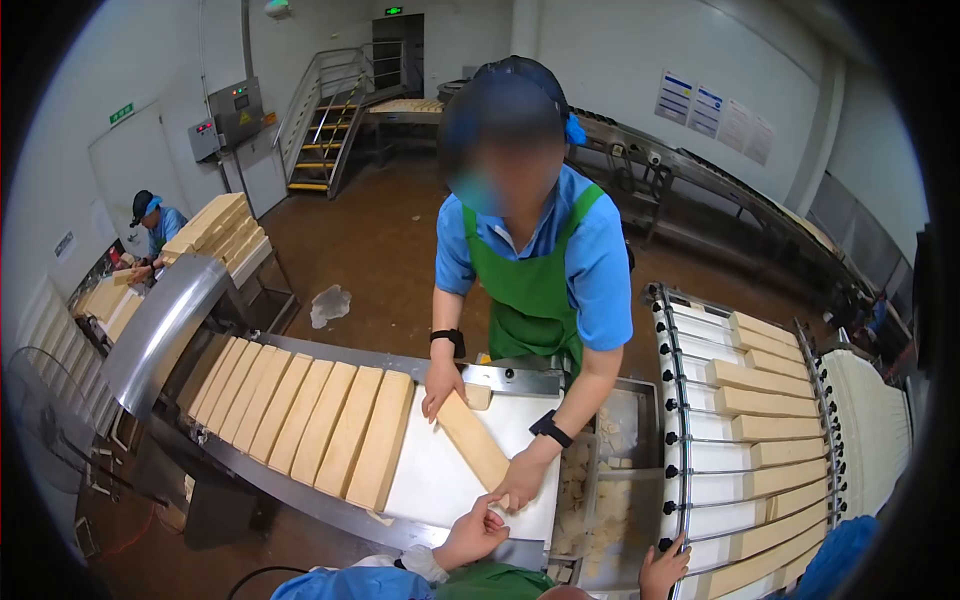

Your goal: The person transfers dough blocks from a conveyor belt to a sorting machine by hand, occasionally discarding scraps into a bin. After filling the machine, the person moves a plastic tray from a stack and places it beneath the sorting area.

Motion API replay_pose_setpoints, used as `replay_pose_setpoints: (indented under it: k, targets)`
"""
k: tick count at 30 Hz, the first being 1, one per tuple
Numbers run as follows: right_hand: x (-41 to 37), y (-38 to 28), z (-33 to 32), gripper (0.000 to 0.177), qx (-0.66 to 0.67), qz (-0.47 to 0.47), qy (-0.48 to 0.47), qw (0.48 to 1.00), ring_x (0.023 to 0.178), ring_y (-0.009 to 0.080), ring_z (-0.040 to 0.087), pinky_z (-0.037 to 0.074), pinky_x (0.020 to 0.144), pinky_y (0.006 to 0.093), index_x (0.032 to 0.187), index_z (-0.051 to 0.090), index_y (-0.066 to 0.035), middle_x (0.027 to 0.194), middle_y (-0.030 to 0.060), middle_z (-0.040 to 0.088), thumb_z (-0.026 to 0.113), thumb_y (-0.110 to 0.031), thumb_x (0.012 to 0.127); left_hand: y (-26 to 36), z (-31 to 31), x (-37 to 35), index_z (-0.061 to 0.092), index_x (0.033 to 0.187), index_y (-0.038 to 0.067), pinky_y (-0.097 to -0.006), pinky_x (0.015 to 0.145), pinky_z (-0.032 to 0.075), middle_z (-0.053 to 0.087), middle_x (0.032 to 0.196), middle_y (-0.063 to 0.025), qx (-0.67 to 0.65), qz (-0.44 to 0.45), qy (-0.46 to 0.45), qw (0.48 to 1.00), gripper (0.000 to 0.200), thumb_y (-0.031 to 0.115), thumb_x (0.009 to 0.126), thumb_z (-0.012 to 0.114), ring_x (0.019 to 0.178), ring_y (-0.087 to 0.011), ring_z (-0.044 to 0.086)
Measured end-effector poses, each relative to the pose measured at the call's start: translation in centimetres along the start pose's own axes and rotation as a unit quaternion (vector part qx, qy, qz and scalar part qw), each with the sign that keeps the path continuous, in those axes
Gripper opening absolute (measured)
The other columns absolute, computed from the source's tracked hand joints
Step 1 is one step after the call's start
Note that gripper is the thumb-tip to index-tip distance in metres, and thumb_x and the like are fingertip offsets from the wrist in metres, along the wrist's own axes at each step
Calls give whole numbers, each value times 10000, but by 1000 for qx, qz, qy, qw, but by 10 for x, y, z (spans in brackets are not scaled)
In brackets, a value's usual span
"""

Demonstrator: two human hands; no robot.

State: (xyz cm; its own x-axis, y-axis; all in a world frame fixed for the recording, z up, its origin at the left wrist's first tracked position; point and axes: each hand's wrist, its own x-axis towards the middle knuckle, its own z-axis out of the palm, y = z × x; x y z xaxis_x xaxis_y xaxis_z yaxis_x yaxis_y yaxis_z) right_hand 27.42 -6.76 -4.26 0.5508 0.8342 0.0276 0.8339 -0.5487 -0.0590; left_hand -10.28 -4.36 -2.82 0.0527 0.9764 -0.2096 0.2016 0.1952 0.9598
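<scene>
My left hand (474, 535) is near the bottom centre with its fingers curled, beside the co-worker's hand; whether it pinches anything is too small to tell. My right hand (663, 570) rests with fingers spread at the near left edge of the right conveyor (700, 455), holding nothing. Across from me a co-worker in a green apron holds a pale block (472, 440) by both ends, slantwise over the white board (420, 490). Left of it, several long pale blocks (330, 420) lie side by side on the curved conveyor. A small piece (479, 397) lies behind the held block.
Bins with scraps (610, 505) sit between the board and the right conveyor, which carries several blocks (770, 402). A metal hood (165, 330) arches over the left conveyor. Another person works at the far left beside stacked blocks (215, 235).
</scene>
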Motion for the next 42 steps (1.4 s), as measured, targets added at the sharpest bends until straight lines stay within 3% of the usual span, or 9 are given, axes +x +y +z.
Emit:
replay_pose_setpoints:
  k: [3,24,36,42]
  targets:
    - [2,7,12,919,-19,-22,47,998,1169,426,444,364,938,505,1505,196,-86,1320,319,405,709,-313,777,1,5,2,378,1327,70,-292,727,534,619,862,-83,6,4,-8,1000,621,169,806,701,761,-172,635]
    - [-6,-1,11,970,44,-12,63,997,1191,425,424,264,1058,548,1477,285,-98,1318,313,402,738,-284,639,13,26,9,423,1299,92,-275,723,519,619,858,-50,40,-4,-65,997,554,150,827,708,769,-133,621]
    - [-5,2,13,945,69,-20,45,996,1210,430,413,213,1094,569,1461,303,-77,1324,316,391,712,-281,634,24,33,6,411,1285,72,-274,727,520,636,881,-55,64,-15,-71,995,532,124,836,692,797,-130,620]
    - [-4,5,23,970,95,-26,32,995,1261,455,349,137,1112,600,1458,288,-48,1352,339,351,731,-323,641,24,41,4,434,1274,69,-288,696,531,636,856,-62,78,-9,-76,994,535,162,818,698,753,-149,634]
